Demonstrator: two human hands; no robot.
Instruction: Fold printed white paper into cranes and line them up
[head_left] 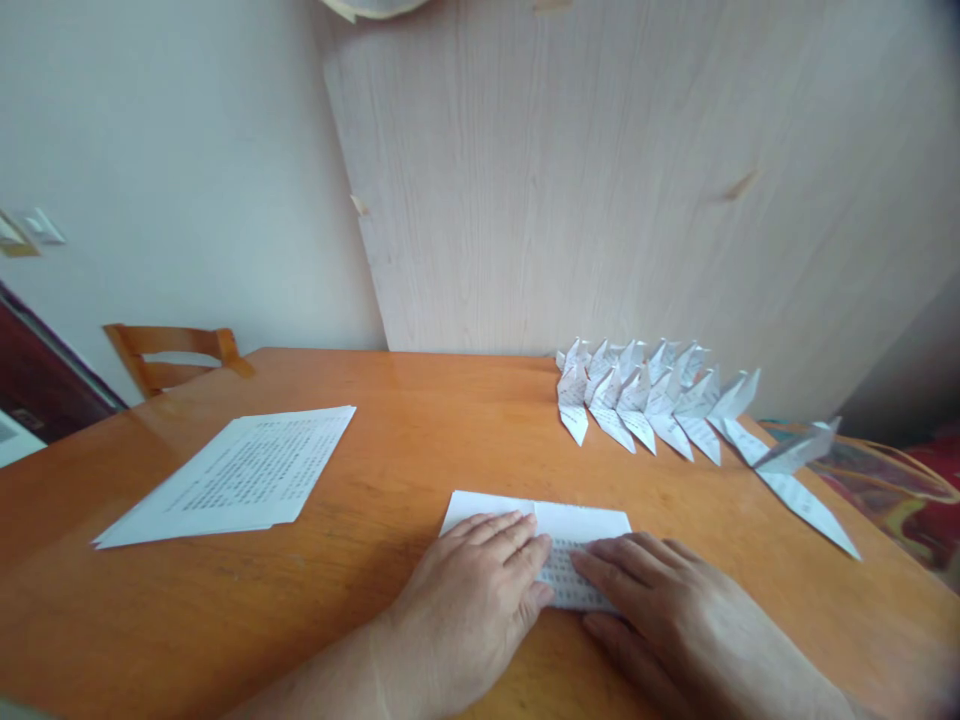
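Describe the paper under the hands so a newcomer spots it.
On the table, at the near side, the left hand and right hand rest on the paper, part blank, part printed. Unlike the stack and folded shapes, it lies under hands.

The left grip (476, 585), a bare hand, lies palm down on the left part of the sheet (581, 520), its fingers (495, 533) nearly straight, close together and slanting towards the sheet's far edge, its thumb (537, 597) at the near edge. The right grip (671, 605), also bare, lies palm down over the sheet's right part, fingers gently bent and pointing inward, thumb (606, 634) just off the near edge. Both bare forearms (337, 675) come in from the sheet's near side.
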